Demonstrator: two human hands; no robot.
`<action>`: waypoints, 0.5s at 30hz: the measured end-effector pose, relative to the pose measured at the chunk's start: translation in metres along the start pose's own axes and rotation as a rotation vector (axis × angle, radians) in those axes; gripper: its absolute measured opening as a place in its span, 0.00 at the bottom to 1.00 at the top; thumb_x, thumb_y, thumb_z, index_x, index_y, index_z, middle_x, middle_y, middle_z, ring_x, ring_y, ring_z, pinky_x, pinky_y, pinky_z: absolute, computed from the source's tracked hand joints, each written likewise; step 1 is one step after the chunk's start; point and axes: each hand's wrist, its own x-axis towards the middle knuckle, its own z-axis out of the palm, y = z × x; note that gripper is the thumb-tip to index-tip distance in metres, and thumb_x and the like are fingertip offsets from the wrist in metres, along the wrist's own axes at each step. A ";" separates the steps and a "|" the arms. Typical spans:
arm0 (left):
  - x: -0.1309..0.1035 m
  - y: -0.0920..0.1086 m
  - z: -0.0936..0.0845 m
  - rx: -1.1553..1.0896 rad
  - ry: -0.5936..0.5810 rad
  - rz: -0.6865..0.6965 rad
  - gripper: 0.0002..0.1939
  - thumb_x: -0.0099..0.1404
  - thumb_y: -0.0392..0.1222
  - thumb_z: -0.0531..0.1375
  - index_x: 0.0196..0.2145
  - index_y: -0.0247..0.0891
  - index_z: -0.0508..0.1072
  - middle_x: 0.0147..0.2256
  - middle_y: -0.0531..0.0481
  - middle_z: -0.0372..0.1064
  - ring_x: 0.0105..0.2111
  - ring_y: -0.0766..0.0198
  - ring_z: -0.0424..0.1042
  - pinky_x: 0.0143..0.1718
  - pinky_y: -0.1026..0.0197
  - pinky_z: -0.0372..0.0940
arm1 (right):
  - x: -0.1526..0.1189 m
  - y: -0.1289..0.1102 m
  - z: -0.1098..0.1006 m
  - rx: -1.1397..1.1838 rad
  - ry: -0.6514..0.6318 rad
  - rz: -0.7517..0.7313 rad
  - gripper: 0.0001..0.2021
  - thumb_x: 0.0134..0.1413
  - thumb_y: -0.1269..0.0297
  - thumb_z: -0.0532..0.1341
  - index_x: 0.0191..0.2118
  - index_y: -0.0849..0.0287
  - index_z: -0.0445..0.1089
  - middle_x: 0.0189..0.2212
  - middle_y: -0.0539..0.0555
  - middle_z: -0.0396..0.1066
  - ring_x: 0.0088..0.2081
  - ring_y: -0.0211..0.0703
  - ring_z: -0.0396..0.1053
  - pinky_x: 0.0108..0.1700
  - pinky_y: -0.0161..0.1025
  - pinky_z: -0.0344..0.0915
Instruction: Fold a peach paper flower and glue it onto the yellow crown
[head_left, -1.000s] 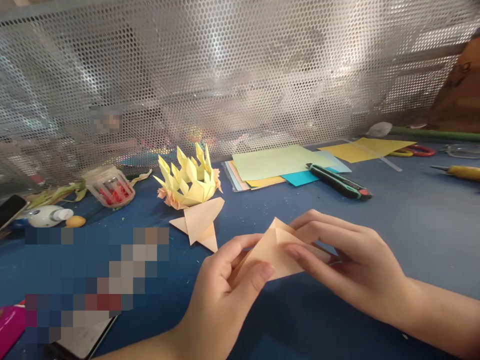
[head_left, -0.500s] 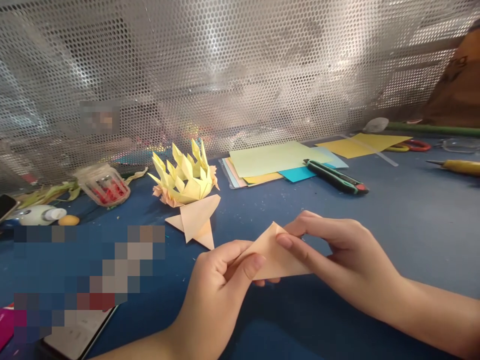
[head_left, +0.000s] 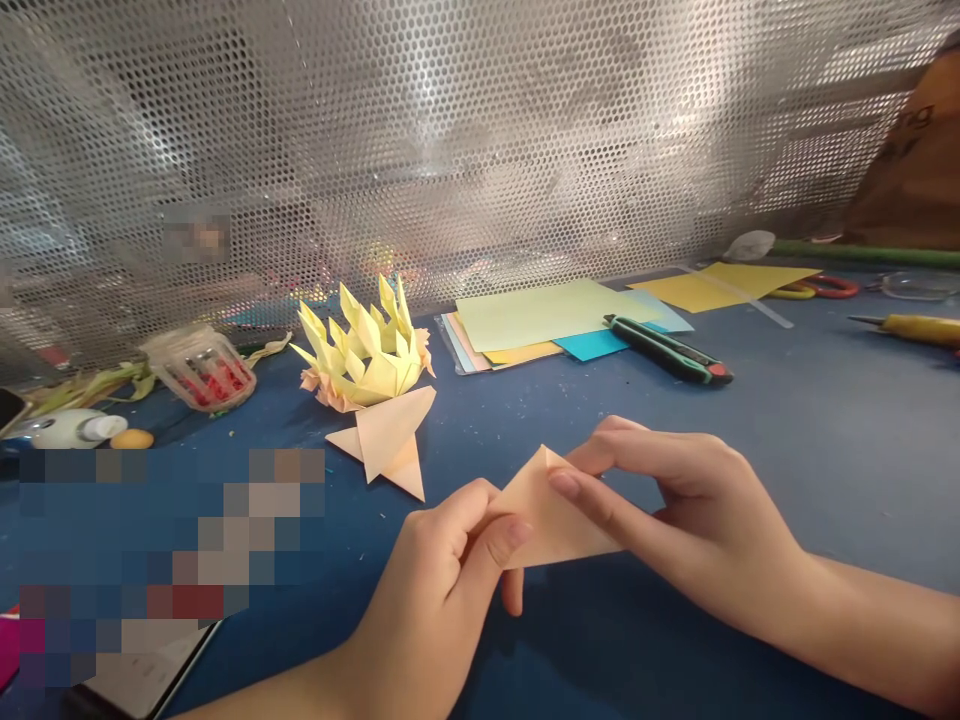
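Between my two hands is a folded piece of peach paper (head_left: 559,525), roughly a triangle with its point up. My left hand (head_left: 450,570) pinches its left side, thumb on the front face. On the upper right edge, my right hand (head_left: 675,510) grips it between thumb and index finger. Beyond my left hand lie folded peach paper triangles (head_left: 394,430), overlapping each other. They touch the base of a yellow folded-paper crown-like form (head_left: 375,365) with peach points around its bottom.
A stack of coloured paper (head_left: 532,310) lies at the back, a green-black utility knife (head_left: 667,350) resting on its edge. Further right are scissors (head_left: 832,287) and a yellow-handled pointed tool (head_left: 911,328). At left stand a clear container (head_left: 199,370) and a phone (head_left: 150,670). Perforated metal (head_left: 480,140) closes the back.
The fingers of my left hand beneath the paper have shifted, one now hanging lower. The paper's lower left edge has dropped slightly. My right hand keeps its pinch.
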 end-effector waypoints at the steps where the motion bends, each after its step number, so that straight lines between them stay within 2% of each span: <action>1: 0.000 0.000 0.000 0.028 -0.008 0.017 0.23 0.77 0.55 0.51 0.26 0.41 0.62 0.19 0.58 0.60 0.17 0.71 0.53 0.20 0.65 0.49 | 0.000 0.000 0.000 0.000 -0.002 -0.001 0.14 0.67 0.58 0.61 0.29 0.53 0.77 0.20 0.46 0.72 0.23 0.35 0.62 0.27 0.36 0.60; 5: -0.001 0.003 -0.002 0.105 -0.003 0.042 0.23 0.78 0.54 0.49 0.25 0.42 0.59 0.18 0.60 0.53 0.17 0.70 0.52 0.21 0.64 0.49 | 0.001 -0.001 0.000 0.016 -0.003 0.004 0.15 0.67 0.58 0.62 0.28 0.53 0.76 0.21 0.45 0.72 0.22 0.34 0.63 0.26 0.36 0.58; 11: -0.003 0.003 0.000 0.238 0.026 0.129 0.21 0.77 0.49 0.47 0.25 0.43 0.56 0.19 0.59 0.57 0.19 0.68 0.56 0.23 0.63 0.50 | 0.001 0.000 -0.002 0.027 0.009 -0.016 0.14 0.67 0.59 0.61 0.29 0.53 0.75 0.22 0.46 0.74 0.23 0.35 0.64 0.28 0.35 0.60; 15: -0.005 0.001 0.002 0.316 0.063 0.126 0.19 0.76 0.46 0.48 0.25 0.44 0.57 0.18 0.59 0.58 0.18 0.68 0.58 0.23 0.63 0.50 | 0.001 0.000 -0.002 0.030 -0.002 -0.035 0.15 0.68 0.58 0.60 0.29 0.54 0.75 0.22 0.48 0.74 0.23 0.36 0.65 0.27 0.35 0.61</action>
